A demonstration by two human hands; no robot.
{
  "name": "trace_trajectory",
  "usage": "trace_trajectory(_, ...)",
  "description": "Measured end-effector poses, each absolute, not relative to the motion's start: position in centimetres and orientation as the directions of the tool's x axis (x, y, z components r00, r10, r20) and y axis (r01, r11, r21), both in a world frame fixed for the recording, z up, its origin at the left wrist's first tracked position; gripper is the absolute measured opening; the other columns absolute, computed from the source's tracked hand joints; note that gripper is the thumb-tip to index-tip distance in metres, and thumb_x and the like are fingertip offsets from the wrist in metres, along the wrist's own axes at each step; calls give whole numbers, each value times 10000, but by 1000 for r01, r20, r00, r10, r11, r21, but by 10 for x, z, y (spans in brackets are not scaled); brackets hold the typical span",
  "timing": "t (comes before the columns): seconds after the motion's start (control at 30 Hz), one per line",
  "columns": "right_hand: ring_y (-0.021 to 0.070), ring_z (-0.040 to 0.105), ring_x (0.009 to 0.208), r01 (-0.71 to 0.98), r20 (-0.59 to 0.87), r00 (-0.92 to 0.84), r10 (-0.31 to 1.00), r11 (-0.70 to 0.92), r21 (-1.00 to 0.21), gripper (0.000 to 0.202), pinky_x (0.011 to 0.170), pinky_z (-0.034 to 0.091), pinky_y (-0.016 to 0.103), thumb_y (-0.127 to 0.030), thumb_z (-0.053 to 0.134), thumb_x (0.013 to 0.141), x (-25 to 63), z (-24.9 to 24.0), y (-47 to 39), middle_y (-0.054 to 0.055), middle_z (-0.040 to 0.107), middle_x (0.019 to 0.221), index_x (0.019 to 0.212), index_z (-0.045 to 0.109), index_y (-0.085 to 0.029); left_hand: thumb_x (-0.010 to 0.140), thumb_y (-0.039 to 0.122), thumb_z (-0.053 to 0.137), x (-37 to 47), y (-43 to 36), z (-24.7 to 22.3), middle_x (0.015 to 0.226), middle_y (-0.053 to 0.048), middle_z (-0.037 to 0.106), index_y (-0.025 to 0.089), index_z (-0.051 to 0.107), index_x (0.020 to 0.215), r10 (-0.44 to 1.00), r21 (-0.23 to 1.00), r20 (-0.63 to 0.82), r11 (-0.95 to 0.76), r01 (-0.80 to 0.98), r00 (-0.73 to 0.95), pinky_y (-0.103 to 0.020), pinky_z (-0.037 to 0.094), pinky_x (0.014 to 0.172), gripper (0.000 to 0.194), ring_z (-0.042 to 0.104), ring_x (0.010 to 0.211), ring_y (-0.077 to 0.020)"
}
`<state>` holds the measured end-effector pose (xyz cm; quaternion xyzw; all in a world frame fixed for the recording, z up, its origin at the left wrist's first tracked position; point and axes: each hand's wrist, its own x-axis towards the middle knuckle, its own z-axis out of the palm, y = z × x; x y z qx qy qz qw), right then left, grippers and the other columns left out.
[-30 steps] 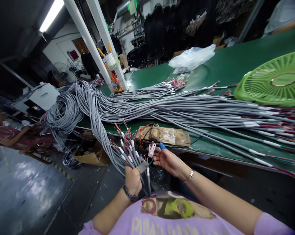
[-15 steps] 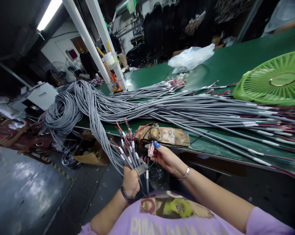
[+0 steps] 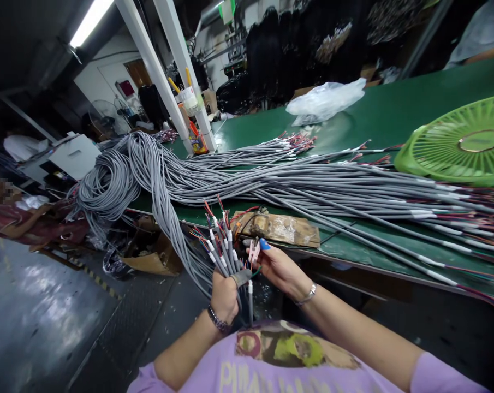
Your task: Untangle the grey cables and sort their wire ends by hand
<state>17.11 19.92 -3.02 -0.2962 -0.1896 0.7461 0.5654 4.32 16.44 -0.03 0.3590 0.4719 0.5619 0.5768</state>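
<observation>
While my left hand (image 3: 223, 297) wraps firmly around a bundle of gray cables (image 3: 227, 266), the colored wire ends (image 3: 209, 210) splay upward in front of the near edge of the green desk (image 3: 406, 95). I have my right hand (image 3: 285, 273), a blue cover on one fingertip, pinching a pink clip (image 3: 254, 251) just beside that bundle; whether the clip touches any wire, I cannot tell from here. Behind it I see a worn wooden board (image 3: 291, 228) near the edge, and beyond that, long cables (image 3: 332, 183) stretching toward a round green grille (image 3: 455, 142).
</observation>
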Motion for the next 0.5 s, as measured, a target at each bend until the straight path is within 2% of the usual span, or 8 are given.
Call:
trace_trajectory(0.13,136,576,662,-721,-227,-198,954,-299,-625,320,658,453,274,-484,708,704,171,-30,198,36,667,747,782,648,-179,526,188,786,43,164,-1,707,12,660,159,643,787,984,943,-159,126,-307,-85,-291,482,684,298,613,646,-150)
trace_trajectory(0.3,134,581,674,-741,-264,-299,917,-397,-542,324,629,448,255,-520,630,762,175,-32,195,26,655,770,820,622,-201,516,193,788,40,161,-1,691,10,646,157,631,736,983,951,-147,110,-288,-111,-273,473,637,273,588,618,-139)
trace_trajectory(0.4,122,576,671,-727,-265,-353,897,-441,-526,330,611,453,236,-526,645,746,181,-37,191,21,643,769,756,597,-199,528,197,785,34,156,-4,656,11,635,159,632,704,984,961,-130,95,-262,-121,-284,475,678,237,590,653,-149)
trace_trajectory(0.5,121,572,687,-668,-237,-433,869,-487,-563,335,621,468,236,-515,678,718,190,-40,181,38,643,811,755,603,-191,552,219,777,29,150,-8,667,1,645,159,639,705,987,968,-111,81,-237,-117,-295,475,701,215,596,668,-159)
